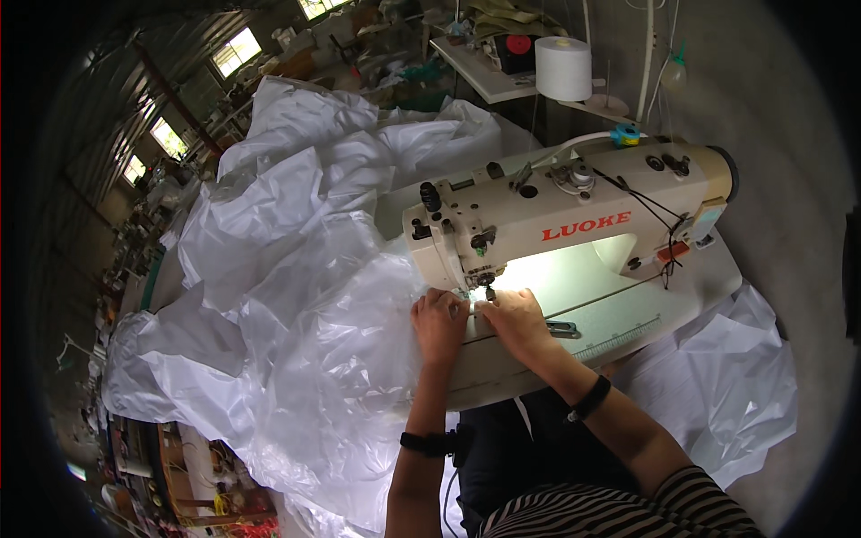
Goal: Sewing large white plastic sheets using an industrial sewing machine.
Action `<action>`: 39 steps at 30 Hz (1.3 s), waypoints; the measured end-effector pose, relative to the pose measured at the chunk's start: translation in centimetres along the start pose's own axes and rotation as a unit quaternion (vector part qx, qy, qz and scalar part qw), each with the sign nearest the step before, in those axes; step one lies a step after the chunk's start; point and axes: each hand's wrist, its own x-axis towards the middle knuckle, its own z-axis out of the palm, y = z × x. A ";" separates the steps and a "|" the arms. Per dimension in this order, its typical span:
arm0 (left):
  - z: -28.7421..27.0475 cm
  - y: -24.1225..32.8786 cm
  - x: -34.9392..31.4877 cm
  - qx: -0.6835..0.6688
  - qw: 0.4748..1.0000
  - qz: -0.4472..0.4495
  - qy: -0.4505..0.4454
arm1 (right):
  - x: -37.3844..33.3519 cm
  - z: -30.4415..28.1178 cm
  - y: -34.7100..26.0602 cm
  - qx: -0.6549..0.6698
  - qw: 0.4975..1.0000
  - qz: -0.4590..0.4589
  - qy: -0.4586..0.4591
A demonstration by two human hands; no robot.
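A cream industrial sewing machine (pixel 560 202) stands before me, its work light glowing under the arm. Just in front of the needle and presser foot (pixel 490 292), my two hands are close together. My left hand (pixel 439 325) is closed, its bent fingers at the edge of a glossy white plastic-like sheet (pixel 296 278) beside the foot. To the right of the needle, my right hand (pixel 517 325) has its fingers bent and pressed together; what lies under its fingertips is too small to make out. Big loose folds of the sheet spread left and behind the machine.
A small metal slotted piece (pixel 563 329) lies on the machine bed near my right wrist. More white sheeting (pixel 717 386) hangs at the right. Behind the machine, a thread cone (pixel 563 69) stands by a shelf (pixel 484 72). Cluttered racks (pixel 215 484) are at lower left.
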 end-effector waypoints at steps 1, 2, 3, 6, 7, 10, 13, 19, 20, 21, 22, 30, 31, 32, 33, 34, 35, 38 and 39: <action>0.2 -0.1 -0.1 -0.001 1.000 0.000 -0.001 | -0.6 0.0 -0.1 0.011 1.000 0.011 0.009; 0.2 -0.4 -0.1 -0.012 1.000 -0.011 0.003 | -0.8 -0.2 -0.2 0.023 0.999 0.021 0.020; 0.3 -0.8 0.0 -0.024 0.999 -0.023 0.008 | -0.7 -0.3 -0.3 0.023 0.999 0.021 0.021; 0.1 -1.5 0.1 -0.039 0.999 -0.015 0.002 | -0.2 -0.4 -0.7 0.028 0.999 0.026 0.007; 0.1 -1.6 0.0 -0.037 0.999 -0.015 0.002 | -0.1 -0.5 -0.8 0.023 0.999 0.035 -0.019; 0.0 -1.3 0.5 -0.035 0.999 -0.018 -0.019 | 0.5 -0.6 -0.5 0.013 0.998 0.049 -0.049; 0.1 -1.2 1.3 -0.013 0.998 -0.045 -0.041 | 0.9 0.4 0.0 0.011 0.998 0.050 -0.047; -0.2 -1.1 2.0 0.007 0.993 -0.073 -0.090 | 1.3 1.3 0.8 0.001 0.995 0.053 -0.084; -0.2 -1.3 1.9 0.003 0.994 -0.073 -0.085 | 1.2 1.4 0.7 0.009 0.995 0.057 -0.082; -0.1 -1.5 1.7 -0.002 0.994 -0.074 -0.081 | 1.1 1.4 0.8 0.009 0.995 0.057 -0.084; 0.1 -1.6 1.8 -0.002 0.994 -0.075 -0.081 | 1.1 1.5 0.9 0.004 0.997 0.044 -0.063; -0.9 -1.4 2.0 0.024 0.995 -0.066 -0.065 | 1.6 1.3 0.1 -0.011 0.999 0.035 -0.031; -1.9 -1.5 1.7 0.028 0.995 -0.069 -0.062 | 1.7 1.1 -0.1 -0.002 0.997 0.041 -0.068; -3.2 0.0 1.9 -0.023 0.993 -0.053 -0.102 | 1.6 0.8 0.8 0.001 0.993 0.052 -0.104; -5.0 0.8 1.9 -0.069 0.987 -0.041 -0.141 | 1.3 0.5 1.2 0.003 0.994 0.048 -0.102; -7.3 0.0 1.9 -0.103 0.987 0.005 -0.122 | 0.3 -0.1 1.3 0.053 0.996 0.048 -0.055; -10.3 -0.2 1.7 -0.092 0.994 0.011 -0.063 | -0.6 -0.7 0.8 0.107 0.993 0.047 -0.008; -18.8 -6.4 0.0 0.126 0.991 0.026 0.030 | -2.4 -5.2 -2.8 0.350 0.918 0.149 -0.112; -20.6 -9.6 -1.7 0.138 0.990 -0.033 0.001 | -3.9 -4.3 -3.8 0.357 0.916 0.143 -0.114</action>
